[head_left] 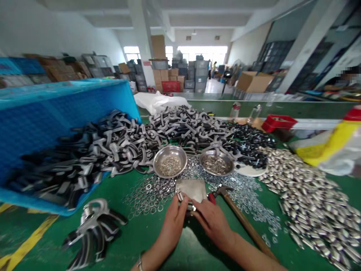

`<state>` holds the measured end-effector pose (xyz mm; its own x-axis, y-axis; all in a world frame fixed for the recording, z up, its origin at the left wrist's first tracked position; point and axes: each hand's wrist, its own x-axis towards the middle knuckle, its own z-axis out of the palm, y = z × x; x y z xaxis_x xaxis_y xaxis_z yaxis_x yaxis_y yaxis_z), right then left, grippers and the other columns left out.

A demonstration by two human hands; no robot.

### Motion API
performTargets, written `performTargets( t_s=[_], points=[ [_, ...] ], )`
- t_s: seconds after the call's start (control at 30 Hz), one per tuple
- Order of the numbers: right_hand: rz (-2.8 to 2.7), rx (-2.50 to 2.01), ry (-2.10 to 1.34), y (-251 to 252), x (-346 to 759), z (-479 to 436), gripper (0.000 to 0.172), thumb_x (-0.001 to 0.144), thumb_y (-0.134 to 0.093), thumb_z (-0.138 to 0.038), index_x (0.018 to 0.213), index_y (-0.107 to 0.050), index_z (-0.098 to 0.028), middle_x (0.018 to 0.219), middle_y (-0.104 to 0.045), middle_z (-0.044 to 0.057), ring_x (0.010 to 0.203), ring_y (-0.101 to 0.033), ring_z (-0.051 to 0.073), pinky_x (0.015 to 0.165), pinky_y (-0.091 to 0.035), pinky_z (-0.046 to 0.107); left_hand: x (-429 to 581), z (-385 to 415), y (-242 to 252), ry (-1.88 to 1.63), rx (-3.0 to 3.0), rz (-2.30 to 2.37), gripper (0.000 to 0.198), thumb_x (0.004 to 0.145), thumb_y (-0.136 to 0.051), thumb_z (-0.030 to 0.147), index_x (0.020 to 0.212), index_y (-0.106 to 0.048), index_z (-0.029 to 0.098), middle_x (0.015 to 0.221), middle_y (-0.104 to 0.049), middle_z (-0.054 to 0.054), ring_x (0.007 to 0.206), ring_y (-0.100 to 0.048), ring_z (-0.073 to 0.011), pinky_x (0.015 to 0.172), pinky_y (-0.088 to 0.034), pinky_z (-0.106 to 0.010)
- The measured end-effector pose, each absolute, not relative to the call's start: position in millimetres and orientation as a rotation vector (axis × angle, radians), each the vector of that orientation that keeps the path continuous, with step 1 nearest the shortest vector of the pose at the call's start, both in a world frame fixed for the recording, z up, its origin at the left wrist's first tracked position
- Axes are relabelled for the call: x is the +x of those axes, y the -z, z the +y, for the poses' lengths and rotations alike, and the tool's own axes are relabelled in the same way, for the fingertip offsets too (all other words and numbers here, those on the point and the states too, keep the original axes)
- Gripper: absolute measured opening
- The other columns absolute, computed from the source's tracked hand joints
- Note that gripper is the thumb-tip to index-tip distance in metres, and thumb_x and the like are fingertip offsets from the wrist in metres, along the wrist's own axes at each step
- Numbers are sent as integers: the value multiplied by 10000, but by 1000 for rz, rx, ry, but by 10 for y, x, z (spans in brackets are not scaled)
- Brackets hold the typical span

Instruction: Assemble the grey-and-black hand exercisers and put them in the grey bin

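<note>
Just in front of the square metal block (194,188), my left hand (174,218) is closed on a small metal part with a ribbed, spring-like end (179,195). My right hand (213,220) has its fingers bent against the same part from the other side. Most of the part is hidden by the fingers, so its kind does not show. Right of the block lies a hammer (239,212) with a wooden handle, its head close to a red-handled tool (211,198). Loose metal rings (152,197) lie scattered left of the block, with small nuts or washers (254,201) spread to the right.
Behind stand two steel bowls (170,149) of small parts. A heap of grey-and-black handles (183,126) spills from a tipped blue crate (59,109). Several handles (97,226) lie front left. Metal cylinders (316,199) pile at right, near black pieces (251,139) and a red bin (279,122).
</note>
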<state>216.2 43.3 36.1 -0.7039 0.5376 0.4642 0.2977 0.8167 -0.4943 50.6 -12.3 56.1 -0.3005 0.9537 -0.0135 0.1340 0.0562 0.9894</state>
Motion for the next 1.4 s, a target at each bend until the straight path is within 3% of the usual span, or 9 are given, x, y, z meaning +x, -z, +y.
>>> performTargets(
  t_s=[0.17, 0.3, 0.5, 0.57, 0.67, 0.77, 0.87, 1.03, 1.4],
  points=[
    [-2538, -1129, -265, -305, 2882, 1071, 290, 1003, -476, -275, 1266, -593, -246, 1071, -688, 68, 958, -648, 199, 850, -513, 300, 523, 74, -495, -1355, 1025, 1528, 471, 896, -489, 626, 925, -623, 176, 913, -685, -82, 857, -641, -222, 816, -503, -333],
    [-2383, -1434, -99, -394, 3460, 1981, 300, 935, -413, -79, 1122, -643, -125, 1074, -662, 180, 1026, -617, 279, 938, -466, 433, 644, 240, -570, -1374, 935, 1490, 533, 836, -530, 699, 876, -615, 175, 842, -675, -65, 715, -626, -188, 684, -518, -304],
    [-2442, -1428, -205, -518, 3654, 2737, 111, 772, -627, -80, 825, -662, -171, 849, -709, 107, 858, -671, 243, 822, -498, 331, 676, 351, -563, -1322, 949, 1393, 529, 831, -560, 690, 864, -626, 166, 821, -680, -68, 733, -639, -186, 680, -510, -288],
    [-2390, -1433, -226, -540, 3609, 2659, 80, 817, -606, -148, 885, -646, -161, 902, -715, 143, 875, -681, 272, 822, -506, 371, 587, 328, -545, -1366, 906, 1403, 507, 850, -560, 664, 880, -623, 162, 837, -679, -66, 728, -630, -173, 700, -504, -284],
    [-2200, -1415, -345, -585, 3352, 2182, 262, 936, -516, -326, 1132, -557, -158, 1018, -708, 167, 859, -700, 278, 810, -533, 423, 518, 311, -526, -1429, 801, 1356, 474, 892, -531, 627, 901, -608, 160, 852, -675, -63, 714, -607, -155, 699, -493, -272],
    [-1778, -1128, -1076, -672, 2869, 1430, 300, 943, -563, -418, 1180, -508, -243, 1029, -727, 91, 882, -726, 236, 819, -571, 387, 584, 357, -525, -1467, 781, 1283, 447, 925, -500, 599, 916, -605, 165, 880, -675, -65, 748, -606, -156, 738, -489, -273],
    [-1562, -983, -1266, -724, 2386, 860, 260, 920, -623, -408, 1119, -532, -268, 1076, -716, 64, 907, -728, 211, 838, -579, 364, 659, 384, -544, -1486, 822, 1319, 419, 937, -503, 572, 942, -616, 168, 919, -662, -67, 821, -615, -173, 792, -486, -282],
    [-1604, -959, -1294, -668, 2132, 645, 217, 915, -644, -370, 1081, -568, -252, 988, -715, 42, 866, -721, 197, 788, -582, 328, 591, 272, -567, -1464, 863, 1318, 398, 960, -477, 541, 961, -604, 164, 905, -638, -53, 826, -599, -180, 817, -480, -301],
    [-2153, -879, -796, -688, 2282, 549, 156, 957, -553, -229, 1104, -606, -228, 990, -709, 54, 893, -678, 203, 796, -553, 329, 508, 103, -764, -1374, 974, 1364, 361, 967, -465, 517, 922, -571, 175, 843, -599, -26, 784, -559, -166, 746, -450, -272]
  ],
)
